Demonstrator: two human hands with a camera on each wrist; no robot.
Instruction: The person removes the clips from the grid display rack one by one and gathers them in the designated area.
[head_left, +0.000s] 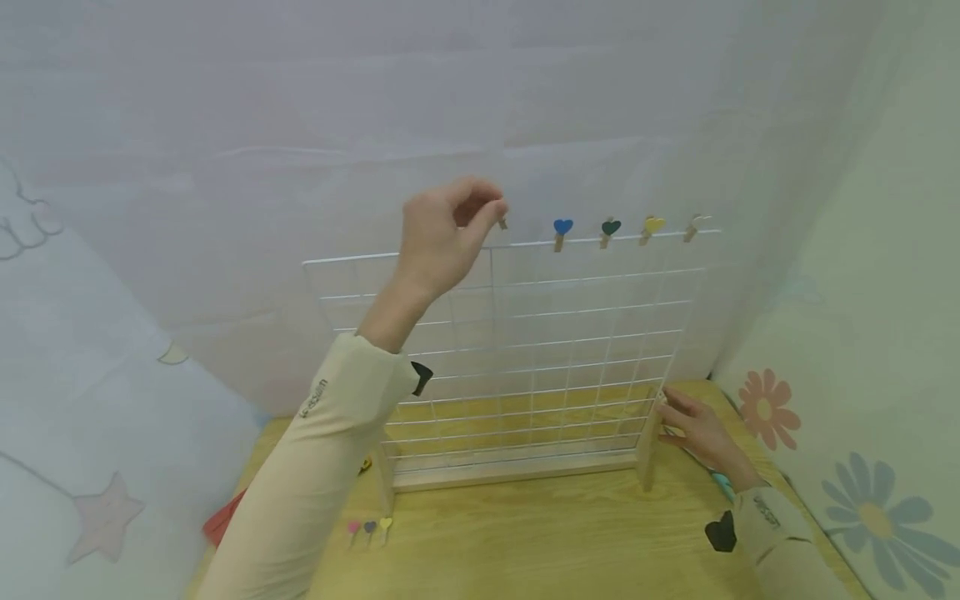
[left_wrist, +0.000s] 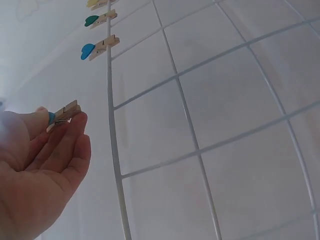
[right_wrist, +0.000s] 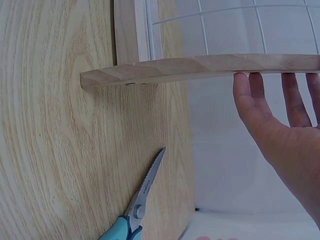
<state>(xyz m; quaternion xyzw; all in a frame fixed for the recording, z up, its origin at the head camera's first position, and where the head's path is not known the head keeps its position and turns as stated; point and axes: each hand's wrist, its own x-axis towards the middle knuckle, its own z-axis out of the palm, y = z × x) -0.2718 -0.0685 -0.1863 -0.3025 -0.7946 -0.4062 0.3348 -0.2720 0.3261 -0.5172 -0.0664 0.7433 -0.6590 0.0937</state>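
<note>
My left hand [head_left: 442, 242] pinches a small wooden clothespin [left_wrist: 65, 114] with a blue-teal decoration, mostly covered by the thumb. It is held just above the top wire of a white wire grid [head_left: 525, 245], apart from that wire in the left wrist view. Along the wire to the right sit heart clothespins: blue [head_left: 562, 227], dark green [head_left: 611, 227], yellow [head_left: 654, 225] and a pale one [head_left: 697, 223]. At the grid's lower right, my right hand [head_left: 699, 429] touches the wooden side post [right_wrist: 200, 66] with fairly straight fingertips.
The grid stands in a wooden base [head_left: 517, 477] on a wood-grain table [head_left: 525, 542]. Pink [head_left: 353, 528], dark purple [head_left: 370, 527] and yellow [head_left: 386, 523] heart clothespins lie at front left. Scissors [right_wrist: 137, 210] with teal handles lie beside the right post. A red object [head_left: 222, 521] is partly behind the left sleeve.
</note>
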